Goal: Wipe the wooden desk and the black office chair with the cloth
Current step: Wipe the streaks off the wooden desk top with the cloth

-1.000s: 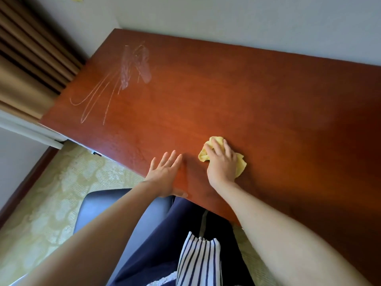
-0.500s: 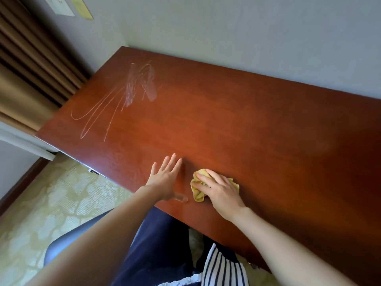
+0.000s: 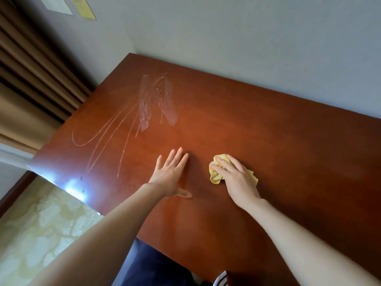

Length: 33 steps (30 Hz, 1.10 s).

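The left hand (image 3: 169,176) is laid flat on the wooden desk (image 3: 268,141), fingers straight and thumb spread wide. Just to its right, a crumpled yellow cloth (image 3: 215,175) is pressed onto the desktop under the extended fingers of the right hand (image 3: 239,180). Whitish streaks (image 3: 156,100) are seen farther away, to the left.

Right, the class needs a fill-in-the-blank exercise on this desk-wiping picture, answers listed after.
The right hand presses a ____ cloth onto the wooden desk.
The left hand lies flat on the desk, holding ____.
The whitish streaks lie nearer the ____ hand.
Answers: yellow; nothing; left.
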{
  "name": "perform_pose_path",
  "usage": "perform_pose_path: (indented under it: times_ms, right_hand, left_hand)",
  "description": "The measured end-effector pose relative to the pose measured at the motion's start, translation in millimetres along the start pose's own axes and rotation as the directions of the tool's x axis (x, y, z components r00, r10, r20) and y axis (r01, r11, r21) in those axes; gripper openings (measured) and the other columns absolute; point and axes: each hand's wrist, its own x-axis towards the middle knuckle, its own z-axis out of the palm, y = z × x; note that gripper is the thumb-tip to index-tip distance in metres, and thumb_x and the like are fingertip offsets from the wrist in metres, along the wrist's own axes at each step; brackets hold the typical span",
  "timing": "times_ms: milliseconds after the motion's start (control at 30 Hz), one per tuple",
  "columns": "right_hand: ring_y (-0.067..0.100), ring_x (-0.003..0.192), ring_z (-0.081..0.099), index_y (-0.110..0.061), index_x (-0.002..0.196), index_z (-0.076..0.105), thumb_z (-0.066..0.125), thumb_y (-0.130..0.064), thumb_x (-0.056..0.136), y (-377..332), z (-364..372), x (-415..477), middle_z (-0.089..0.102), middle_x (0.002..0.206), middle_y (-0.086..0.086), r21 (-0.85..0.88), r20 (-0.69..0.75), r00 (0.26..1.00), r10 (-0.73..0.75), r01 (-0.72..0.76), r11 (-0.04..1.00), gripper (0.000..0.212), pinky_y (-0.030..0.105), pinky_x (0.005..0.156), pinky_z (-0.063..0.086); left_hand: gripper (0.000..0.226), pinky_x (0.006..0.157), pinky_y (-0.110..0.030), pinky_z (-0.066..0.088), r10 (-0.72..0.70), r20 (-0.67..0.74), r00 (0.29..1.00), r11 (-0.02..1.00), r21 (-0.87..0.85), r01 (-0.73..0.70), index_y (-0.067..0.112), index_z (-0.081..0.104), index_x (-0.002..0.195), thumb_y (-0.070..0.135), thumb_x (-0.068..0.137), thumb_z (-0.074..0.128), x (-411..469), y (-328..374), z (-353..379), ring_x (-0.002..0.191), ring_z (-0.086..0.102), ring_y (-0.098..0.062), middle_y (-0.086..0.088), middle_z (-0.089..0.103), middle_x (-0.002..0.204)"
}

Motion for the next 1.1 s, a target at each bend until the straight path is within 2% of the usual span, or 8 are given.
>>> perform_pose_path:
  times_ms: [200,333,433,533,767,900,1000,1100]
  right_hand:
    - [0.024,0.142,0.023,-0.02,0.138,0.05,0.047,0.006,0.092,-23.9,10.3,134.8,0.04,0.148,-0.003,0.012,-0.089,0.967,0.238,-0.238,0.971,0.053,0.039,0.115,0.025]
    - [0.027,0.141,0.024,-0.019,0.135,0.053,0.044,0.004,0.093,-54.2,20.9,206.7,0.04,0.148,-0.002,0.084,-0.21,0.826,0.523,-0.518,0.851,0.048,0.04,0.114,0.025]
    - [0.028,0.142,0.022,-0.02,0.134,0.053,0.046,0.003,0.092,-82.5,33.8,230.5,0.039,0.149,-0.003,0.099,-0.242,0.75,0.615,-0.612,0.785,0.049,0.043,0.113,0.025]
    - [0.028,0.142,0.023,-0.021,0.135,0.052,0.048,0.004,0.091,-116.0,50.9,233.1,0.039,0.149,-0.004,0.038,-0.197,0.828,0.525,-0.529,0.848,0.051,0.044,0.112,0.028]
    - [0.028,0.137,0.036,-0.021,0.124,0.062,0.062,0.005,0.082,-166.9,64.9,193.8,0.048,0.142,-0.004,-0.032,-0.096,0.983,0.156,-0.16,0.987,0.05,0.044,0.103,0.039]
    - [0.021,0.141,0.029,-0.028,0.129,0.059,0.061,0.002,0.086,-157.3,67.0,149.7,0.044,0.144,-0.009,-0.024,-0.005,1.0,-0.002,0.002,1.0,0.053,0.04,0.107,0.037]
    - [0.022,0.138,0.034,-0.029,0.13,0.057,0.069,0.007,0.076,-140.3,54.6,126.4,0.045,0.144,-0.007,-0.093,0.077,0.989,-0.128,0.135,0.986,0.066,0.038,0.106,0.04]
    - [0.019,0.14,0.028,-0.031,0.132,0.054,0.065,0.016,0.072,-114.2,38.7,121.6,0.039,0.146,-0.01,-0.092,0.127,0.989,-0.08,0.092,0.991,0.077,0.036,0.107,0.037]
  left_hand:
    - [0.124,0.113,-0.049,-0.012,0.092,-0.023,0.995,0.992,0.085,-0.09,0.019,-0.019,0.15,0.068,0.072,0.064,42.4,-102.7,-38.8,0.142,-0.026,-0.024,-0.003,-0.029,0.155]
    - [0.124,0.111,-0.047,-0.016,0.178,-0.02,0.984,0.973,0.15,-0.173,0.017,-0.022,0.148,0.069,0.072,0.061,61.7,-158.9,-55.5,0.141,-0.028,-0.023,-0.002,-0.031,0.154]
    - [0.124,0.107,-0.046,-0.02,0.229,-0.022,0.973,0.963,0.152,-0.223,0.017,-0.024,0.147,0.069,0.073,0.061,74.9,-192.6,-66.9,0.139,-0.032,-0.022,-0.002,-0.033,0.154]
    - [0.123,0.106,-0.046,-0.021,0.257,-0.023,0.966,0.954,0.163,-0.25,0.018,-0.025,0.147,0.069,0.073,0.06,84.9,-222.5,-77.1,0.131,-0.038,-0.02,-0.002,-0.034,0.153]
    - [0.124,0.106,-0.047,-0.021,0.318,-0.001,0.948,0.937,0.152,-0.314,0.016,-0.023,0.147,0.07,0.073,0.06,97.9,-233.9,-85.6,0.133,-0.038,-0.021,-0.001,-0.034,0.153]
    - [0.126,0.106,-0.052,-0.02,0.379,0.048,0.924,0.882,0.282,-0.377,0.013,-0.026,0.146,0.077,0.071,0.053,102.3,-216.4,-82.5,0.13,-0.041,-0.024,-0.002,-0.035,0.152]
    - [0.128,0.106,-0.052,-0.021,0.378,0.069,0.923,0.872,0.309,-0.38,0.012,-0.028,0.144,0.079,0.07,0.052,108.5,-205.2,-82.1,0.131,-0.041,-0.025,-0.004,-0.036,0.152]
    - [0.13,0.104,-0.053,-0.021,0.377,0.079,0.923,0.862,0.335,-0.381,0.011,-0.031,0.142,0.081,0.068,0.051,112.3,-199.8,-81.3,0.13,-0.041,-0.026,-0.004,-0.038,0.151]
